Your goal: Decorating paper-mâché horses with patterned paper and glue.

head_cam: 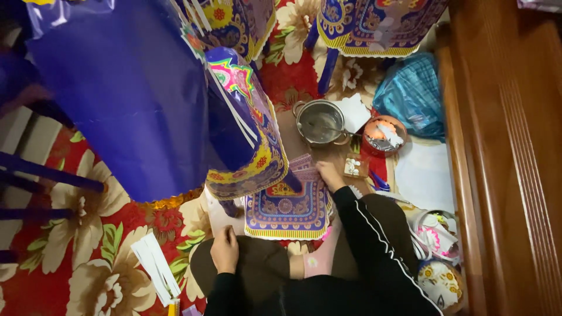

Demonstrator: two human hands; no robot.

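Observation:
My right hand (329,174) rests on the top right corner of a purple patterned paper sheet (287,208) that lies on the floor in front of my knees. My left hand (225,250) lies on my left knee, fingers curled, close to the sheet's lower left corner and a white paper under it. A large purple paper structure (134,99) with colourful patterned trim (254,158) stands just left of the sheet, its edge overhanging it.
A metal pot (319,122) sits beyond the sheet, with an orange bowl (383,136) of bits and a small wooden block (355,166) to its right. A blue plastic bag (410,93), white paper strips (155,266), a wooden furniture edge (503,146) and a floral red mat (76,234) surround me.

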